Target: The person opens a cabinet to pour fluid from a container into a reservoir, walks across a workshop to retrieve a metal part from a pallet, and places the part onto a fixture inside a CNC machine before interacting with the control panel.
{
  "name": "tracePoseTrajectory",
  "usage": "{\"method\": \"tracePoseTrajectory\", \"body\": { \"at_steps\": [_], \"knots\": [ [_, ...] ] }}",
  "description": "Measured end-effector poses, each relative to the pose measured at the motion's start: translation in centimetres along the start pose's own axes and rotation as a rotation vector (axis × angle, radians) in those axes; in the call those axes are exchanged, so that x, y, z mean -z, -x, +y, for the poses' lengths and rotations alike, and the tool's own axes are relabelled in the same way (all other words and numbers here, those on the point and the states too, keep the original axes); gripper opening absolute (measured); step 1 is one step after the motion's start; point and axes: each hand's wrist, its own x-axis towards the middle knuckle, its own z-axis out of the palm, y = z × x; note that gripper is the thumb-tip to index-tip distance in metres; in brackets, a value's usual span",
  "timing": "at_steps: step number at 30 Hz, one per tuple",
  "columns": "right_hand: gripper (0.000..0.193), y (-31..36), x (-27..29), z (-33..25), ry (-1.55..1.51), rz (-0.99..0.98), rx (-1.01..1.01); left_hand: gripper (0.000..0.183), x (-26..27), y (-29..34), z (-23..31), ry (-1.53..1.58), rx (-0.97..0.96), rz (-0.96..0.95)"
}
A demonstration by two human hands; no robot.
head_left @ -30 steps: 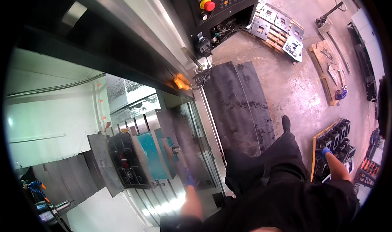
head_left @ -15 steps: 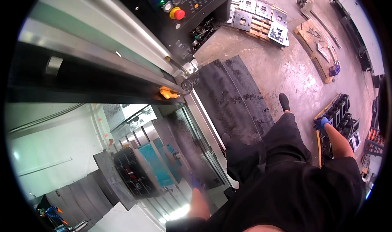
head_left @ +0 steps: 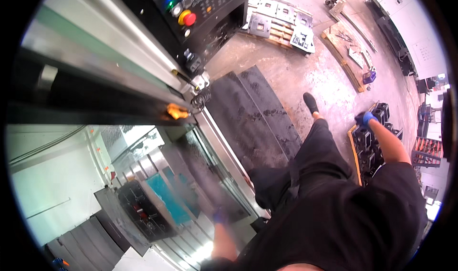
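Observation:
My right hand (head_left: 367, 119), in a blue glove, reaches to the far end of a group of black block-like metal parts (head_left: 363, 142). Its fingers are closed on a black metal part (head_left: 359, 121), only partly visible beside the glove. Inside the machine, at lower left, my left hand (head_left: 219, 217) in a blue glove is smeared by motion and haze, so its fingers do not read. Nearest to it is a teal block-shaped fixture (head_left: 168, 198). A black part with a red middle (head_left: 143, 211) is mounted on that fixture's left side.
The machine door frame (head_left: 224, 151) runs between me and the chamber. An orange-yellow air gun (head_left: 177, 111) hangs there by a coiled hose (head_left: 201, 99). Above is a control panel (head_left: 202, 8) with a red button. Dark mats (head_left: 253, 113) and pallets with flat plates (head_left: 281, 20) lie beyond.
The view has shifted, so the scene sits further left. My right hand has moved slightly forward over the black parts. My left hand stays by the teal fixture.

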Motion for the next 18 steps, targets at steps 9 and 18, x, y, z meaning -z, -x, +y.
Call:
{"method": "tracePoseTrajectory", "body": {
  "at_steps": [9, 18],
  "knots": [
    [0.026, -10.0, 7.1, -2.6, -0.431, 0.226, -0.069, 0.053, -3.3, -2.7, -6.8, -0.383, -0.364, 0.407],
    [0.040, -23.6, 24.0, -5.2, -1.231, 0.495, 0.182, 0.060, -10.5, 9.7, 11.1, -0.493, -0.184, 0.437]
  ]
}}
